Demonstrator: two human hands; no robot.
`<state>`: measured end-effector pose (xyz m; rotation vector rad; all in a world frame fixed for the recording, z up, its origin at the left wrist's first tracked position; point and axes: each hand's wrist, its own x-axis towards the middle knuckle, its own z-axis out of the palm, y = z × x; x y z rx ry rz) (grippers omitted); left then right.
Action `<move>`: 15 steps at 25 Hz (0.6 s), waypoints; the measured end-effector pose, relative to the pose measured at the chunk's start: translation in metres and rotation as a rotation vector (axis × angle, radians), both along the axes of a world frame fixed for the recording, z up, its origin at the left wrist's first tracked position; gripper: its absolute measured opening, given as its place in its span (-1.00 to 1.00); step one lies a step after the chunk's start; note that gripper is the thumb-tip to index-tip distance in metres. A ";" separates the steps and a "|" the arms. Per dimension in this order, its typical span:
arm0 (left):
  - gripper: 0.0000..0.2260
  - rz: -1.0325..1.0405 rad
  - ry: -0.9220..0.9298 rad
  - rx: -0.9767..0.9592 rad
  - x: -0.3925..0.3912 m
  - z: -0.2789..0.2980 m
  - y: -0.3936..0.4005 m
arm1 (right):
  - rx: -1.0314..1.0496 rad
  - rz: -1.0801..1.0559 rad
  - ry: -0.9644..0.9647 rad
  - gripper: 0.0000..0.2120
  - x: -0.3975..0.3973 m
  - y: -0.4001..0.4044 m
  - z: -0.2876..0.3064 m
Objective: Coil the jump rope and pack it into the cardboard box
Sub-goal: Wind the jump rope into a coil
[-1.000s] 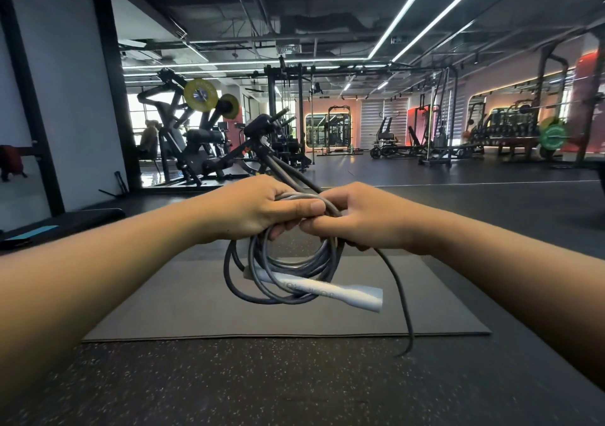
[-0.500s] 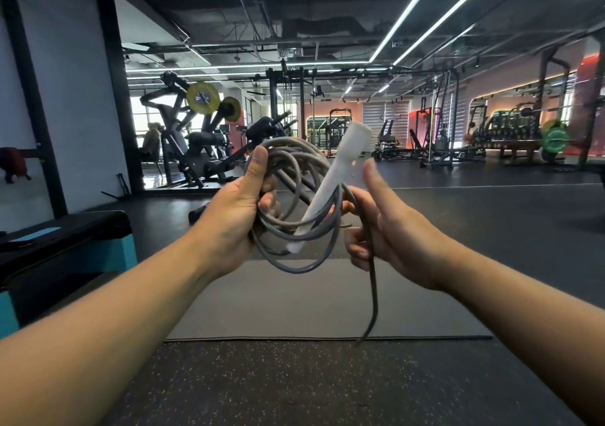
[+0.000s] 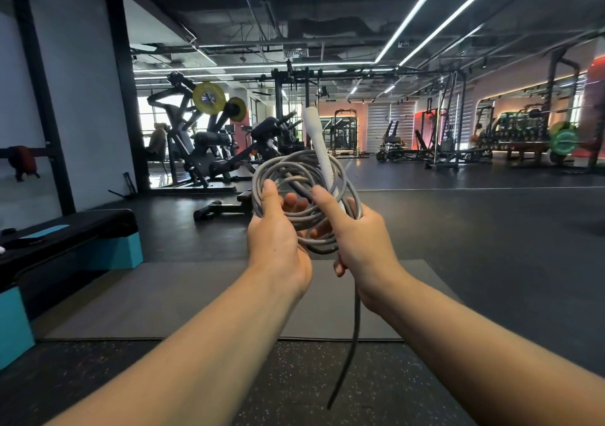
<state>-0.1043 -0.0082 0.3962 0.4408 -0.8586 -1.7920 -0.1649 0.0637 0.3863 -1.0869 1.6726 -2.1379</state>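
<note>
Both hands hold the grey jump rope point(image 3: 302, 196) up at chest height over the gym floor, its loops gathered into a rough coil between them. The left hand point(image 3: 276, 245) grips the coil's left side, thumb laid over the strands and fingertips curled behind, only partly showing through the loops. The right hand point(image 3: 357, 239) closes round the coil's right side and the lower end of the white handle point(image 3: 319, 145), which stands upright out of the coil — where handle meets rope is hidden inside this grip. One loose strand hangs down from under the right hand toward the grey mat point(image 3: 196, 298) on the floor. The cardboard box does not show in this view.
</note>
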 end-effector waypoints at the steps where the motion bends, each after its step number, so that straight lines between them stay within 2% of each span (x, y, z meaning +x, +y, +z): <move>1: -0.61 -0.003 -0.013 -0.027 0.002 -0.002 -0.001 | 0.028 0.010 -0.031 -0.69 0.000 -0.001 0.001; 3: -0.61 -0.006 -0.057 -0.068 0.003 -0.008 -0.004 | 0.034 0.058 -0.007 -0.70 0.000 0.002 0.003; 5: -0.64 0.024 -0.143 -0.086 0.002 -0.017 -0.009 | 0.014 0.112 0.098 -0.85 0.002 0.004 0.003; 8: -0.61 0.023 -0.285 -0.128 0.004 -0.028 -0.012 | 0.051 0.020 0.208 -0.87 -0.003 -0.004 0.000; 10: -0.51 0.057 -0.441 -0.239 0.008 -0.031 -0.014 | 0.123 -0.040 0.266 -0.82 -0.012 -0.007 -0.001; 12: -0.26 0.287 -0.681 -0.386 0.018 -0.025 -0.017 | 0.233 -0.042 0.397 -0.77 -0.019 -0.004 0.001; 13: -0.10 0.455 -0.789 -0.573 0.026 -0.018 -0.018 | 0.295 -0.036 0.494 -0.77 -0.023 -0.002 0.001; 15: 0.03 0.774 -0.966 -1.288 0.038 -0.001 -0.018 | 0.401 -0.010 0.660 -0.82 -0.030 0.002 0.002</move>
